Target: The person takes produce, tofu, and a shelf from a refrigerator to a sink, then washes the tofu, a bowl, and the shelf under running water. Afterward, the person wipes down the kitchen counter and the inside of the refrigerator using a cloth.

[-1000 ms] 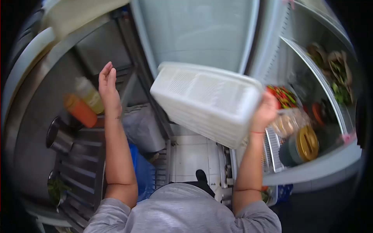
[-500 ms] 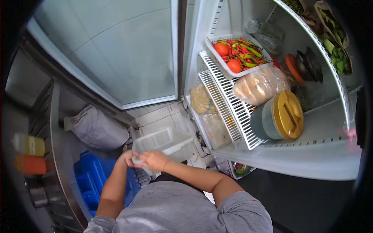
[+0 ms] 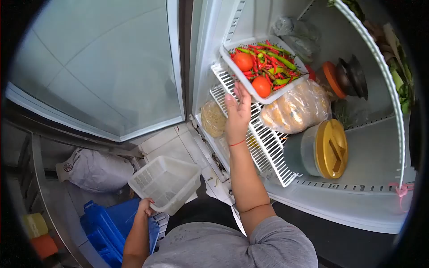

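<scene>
Low in front of my body, my left hand grips the near edge of an empty white plastic basket with slotted sides. My right hand is raised to the refrigerator shelf, fingers apart, at the front edge of a white tray. I cannot tell whether the fingertips touch it. Red and green chilies fill this tray, along with two tomatoes. Beside it on the wire shelf lies a clear plastic bag of tan food, contents not clear.
A container with a gold lid stands at the shelf's near end. The glass door is swung out on the left. On the floor are a blue plastic bin and a white sack. More bagged food sits on a lower shelf.
My right hand has left the basket and risen to the chili tray on the shelf. My left hand still holds the basket, now lower and tilted to show its inside. The view has shifted.
</scene>
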The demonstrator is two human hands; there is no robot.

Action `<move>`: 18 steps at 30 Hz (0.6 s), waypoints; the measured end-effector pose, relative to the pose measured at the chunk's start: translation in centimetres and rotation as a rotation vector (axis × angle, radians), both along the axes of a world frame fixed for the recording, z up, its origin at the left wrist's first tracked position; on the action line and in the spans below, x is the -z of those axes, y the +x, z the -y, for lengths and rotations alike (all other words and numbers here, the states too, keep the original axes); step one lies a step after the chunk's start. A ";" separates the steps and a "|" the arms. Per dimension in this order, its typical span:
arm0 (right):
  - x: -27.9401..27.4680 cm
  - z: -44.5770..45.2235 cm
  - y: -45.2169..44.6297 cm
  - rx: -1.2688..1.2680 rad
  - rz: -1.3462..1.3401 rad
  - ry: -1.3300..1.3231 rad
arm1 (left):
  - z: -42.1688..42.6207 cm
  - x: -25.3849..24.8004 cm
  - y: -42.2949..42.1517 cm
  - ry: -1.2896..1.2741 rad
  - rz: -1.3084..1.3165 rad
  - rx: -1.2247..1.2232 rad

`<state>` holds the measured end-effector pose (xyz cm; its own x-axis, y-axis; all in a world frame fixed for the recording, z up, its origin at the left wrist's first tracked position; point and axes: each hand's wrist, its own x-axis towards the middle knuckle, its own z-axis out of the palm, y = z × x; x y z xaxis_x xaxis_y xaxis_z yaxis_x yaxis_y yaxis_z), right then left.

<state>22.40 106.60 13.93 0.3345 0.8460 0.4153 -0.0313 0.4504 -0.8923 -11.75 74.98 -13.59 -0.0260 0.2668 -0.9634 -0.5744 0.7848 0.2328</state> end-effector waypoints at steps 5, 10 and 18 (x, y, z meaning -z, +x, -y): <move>6.2 7.1 -4.2 -0.274 0.213 -0.333 | 0.3 3.6 -1.8 -0.098 0.086 -0.221; 20.1 4.0 -2.2 0.031 0.830 -0.484 | 3.8 9.8 -3.3 -0.125 0.036 -0.262; 31.6 -8.1 6.6 0.309 1.269 -0.610 | 7.0 9.6 -2.7 -0.148 -0.092 -0.283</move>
<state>29.04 114.73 -17.70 0.2200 0.9601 0.1727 0.9415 -0.1626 -0.2953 -14.45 68.00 -23.23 -0.1677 0.0943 -0.9813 -0.7566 0.6259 0.1894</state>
